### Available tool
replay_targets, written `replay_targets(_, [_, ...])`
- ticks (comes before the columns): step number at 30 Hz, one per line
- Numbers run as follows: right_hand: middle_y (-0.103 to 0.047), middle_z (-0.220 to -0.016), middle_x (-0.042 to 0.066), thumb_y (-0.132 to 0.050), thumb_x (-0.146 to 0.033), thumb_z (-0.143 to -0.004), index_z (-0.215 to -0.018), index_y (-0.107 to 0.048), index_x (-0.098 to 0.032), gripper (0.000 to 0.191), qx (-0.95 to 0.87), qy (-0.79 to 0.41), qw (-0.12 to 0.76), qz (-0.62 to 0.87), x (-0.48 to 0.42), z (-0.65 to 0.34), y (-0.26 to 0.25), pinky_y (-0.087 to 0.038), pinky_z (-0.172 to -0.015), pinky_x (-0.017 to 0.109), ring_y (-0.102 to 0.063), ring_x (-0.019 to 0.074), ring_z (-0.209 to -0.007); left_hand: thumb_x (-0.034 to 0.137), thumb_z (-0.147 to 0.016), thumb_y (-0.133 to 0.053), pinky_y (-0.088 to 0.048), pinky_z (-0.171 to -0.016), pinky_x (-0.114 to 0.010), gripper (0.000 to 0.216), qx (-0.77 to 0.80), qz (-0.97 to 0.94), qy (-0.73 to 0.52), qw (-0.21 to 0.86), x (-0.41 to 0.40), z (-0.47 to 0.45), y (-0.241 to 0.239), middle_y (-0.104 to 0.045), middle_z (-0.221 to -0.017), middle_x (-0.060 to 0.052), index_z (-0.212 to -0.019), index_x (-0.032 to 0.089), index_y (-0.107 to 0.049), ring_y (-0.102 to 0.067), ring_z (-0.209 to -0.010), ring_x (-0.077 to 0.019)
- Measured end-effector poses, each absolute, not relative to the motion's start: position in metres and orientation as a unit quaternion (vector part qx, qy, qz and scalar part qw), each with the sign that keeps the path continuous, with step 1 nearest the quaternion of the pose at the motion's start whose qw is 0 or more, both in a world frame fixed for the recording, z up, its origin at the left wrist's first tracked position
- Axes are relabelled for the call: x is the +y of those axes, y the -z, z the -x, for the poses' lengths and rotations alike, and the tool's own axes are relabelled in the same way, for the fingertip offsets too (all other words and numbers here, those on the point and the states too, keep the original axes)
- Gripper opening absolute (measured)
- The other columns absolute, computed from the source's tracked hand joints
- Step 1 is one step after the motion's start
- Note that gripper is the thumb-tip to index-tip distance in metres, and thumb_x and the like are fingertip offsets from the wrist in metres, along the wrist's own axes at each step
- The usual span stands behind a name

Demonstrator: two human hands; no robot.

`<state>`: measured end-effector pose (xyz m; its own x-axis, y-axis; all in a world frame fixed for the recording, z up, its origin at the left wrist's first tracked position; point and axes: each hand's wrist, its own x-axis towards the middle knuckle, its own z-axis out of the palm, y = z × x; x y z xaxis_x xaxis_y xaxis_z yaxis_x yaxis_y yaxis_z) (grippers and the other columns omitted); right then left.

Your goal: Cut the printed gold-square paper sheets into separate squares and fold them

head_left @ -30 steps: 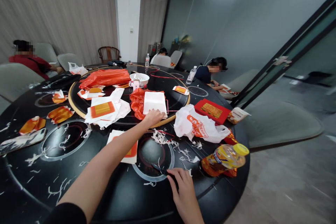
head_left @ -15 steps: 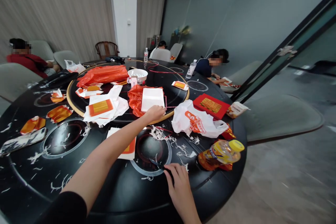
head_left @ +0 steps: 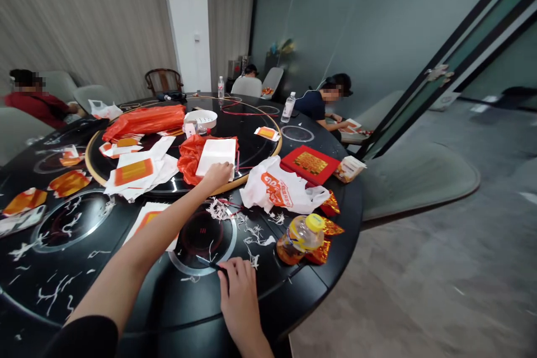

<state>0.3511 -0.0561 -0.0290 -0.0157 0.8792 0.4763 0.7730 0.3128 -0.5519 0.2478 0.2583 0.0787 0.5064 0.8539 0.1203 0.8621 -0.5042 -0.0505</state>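
Observation:
My left hand [head_left: 218, 175] reaches across the table, its fingers bent at the near right corner of a stack of white paper [head_left: 217, 152]. Whether a sheet is pinched in them is hidden. Under that stack lies crumpled red plastic [head_left: 188, 159]. My right hand [head_left: 239, 288] rests near the front edge, closed on a slim dark-handled tool with a thin pale metal tip [head_left: 204, 260]; its exact kind is unclear. Beneath my left forearm lie white sheets with an orange panel [head_left: 140, 221]. Thin white paper shreds [head_left: 220, 208] lie beyond the tool.
A white plastic bag [head_left: 281, 187], a red box [head_left: 309, 163] and a yellow-capped bottle [head_left: 300, 239] stand to the right. On the turntable [head_left: 247, 182] are orange-printed papers [head_left: 134, 172], a red bundle [head_left: 145, 121] and a white bowl [head_left: 201, 118]. Other people sit further off.
The view has swung to the right, so everything appears further left. Both hands keep nearly the same places relative to the paper stack and the table.

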Motion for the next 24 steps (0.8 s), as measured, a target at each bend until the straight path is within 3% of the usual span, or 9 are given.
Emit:
replay_targets(9, [-0.071,-0.104,0.004,-0.059,-0.012,-0.102,-0.109,-0.067,-0.027,0.018,-0.711,-0.085,0.39,0.58,-0.059,-0.354,0.026,-0.051,-0.084,0.041,-0.065,0.0254,-0.093,0.042,-0.105,-0.071,-0.062,-0.1,-0.048,0.041,-0.573,0.801,0.172,-0.015,0.264,-0.216,-0.107,-0.066,-0.14,-0.012,-0.138,0.019,-0.065,-0.069,-0.118,-0.0258])
replay_targets(14, [-0.072,-0.104,0.007,-0.057,-0.019,-0.105,-0.111,-0.069,-0.026,0.015,-0.675,-0.046,0.375,0.634,-0.058,-0.355,0.029,-0.05,-0.088,0.046,-0.064,0.0282,-0.096,0.022,-0.109,-0.051,-0.056,-0.102,-0.04,0.031,-0.554,0.76,0.332,-0.067,0.227,-0.166,-0.134,-0.078,-0.122,-0.013,-0.128,0.017,-0.075,-0.073,-0.113,-0.0263])
replay_targets(17, [-0.072,-0.118,0.011,-0.06,-0.03,-0.106,-0.122,-0.068,-0.026,0.019,-0.646,-0.036,0.404,0.646,-0.052,-0.358,0.029,-0.052,-0.092,0.052,-0.064,0.0329,-0.107,0.03,-0.106,-0.052,-0.057,-0.099,-0.037,0.033,-0.52,0.741,0.413,-0.101,0.173,-0.12,-0.139,-0.082,-0.113,-0.01,-0.121,0.017,-0.079,-0.075,-0.108,-0.027])
replay_targets(19, [-0.064,-0.143,0.017,-0.068,-0.044,-0.102,-0.143,-0.058,-0.025,0.046,-0.635,-0.057,0.47,0.61,-0.041,-0.361,0.021,-0.051,-0.104,0.059,-0.059,0.0373,-0.13,0.04,-0.102,-0.058,-0.059,-0.096,-0.038,0.034,-0.501,0.728,0.448,-0.135,0.128,-0.089,-0.133,-0.083,-0.106,-0.008,-0.115,0.017,-0.08,-0.077,-0.104,-0.0277])
replay_targets(21, [-0.039,-0.171,0.02,-0.079,-0.053,-0.093,-0.161,-0.042,-0.027,0.082,-0.626,-0.126,0.535,0.553,-0.024,-0.363,0.006,-0.05,-0.113,0.059,-0.045,0.0386,-0.153,0.048,-0.098,-0.064,-0.062,-0.09,-0.037,0.037,-0.487,0.716,0.466,-0.179,0.085,-0.062,-0.12,-0.083,-0.099,-0.008,-0.107,0.016,-0.08,-0.078,-0.096,-0.0276])
replay_targets(23, [-0.016,-0.182,0.018,-0.09,-0.059,-0.08,-0.169,-0.026,-0.03,0.113,-0.615,-0.224,0.565,0.502,-0.003,-0.36,-0.014,-0.044,-0.123,0.058,-0.033,0.0374,-0.163,0.052,-0.095,-0.068,-0.064,-0.083,-0.035,0.038,-0.48,0.703,0.473,-0.226,0.047,-0.039,-0.106,-0.083,-0.092,-0.008,-0.099,0.016,-0.081,-0.079,-0.087,-0.0264])
replay_targets(24, [-0.017,-0.182,0.016,-0.092,-0.061,-0.076,-0.171,-0.021,-0.032,0.122,-0.613,-0.28,0.562,0.48,0.008,-0.357,-0.024,-0.038,-0.128,0.058,-0.03,0.0361,-0.165,0.052,-0.093,-0.07,-0.064,-0.079,-0.034,0.037,-0.478,0.696,0.475,-0.249,0.031,-0.03,-0.099,-0.083,-0.089,-0.008,-0.095,0.017,-0.081,-0.079,-0.083,-0.0257])
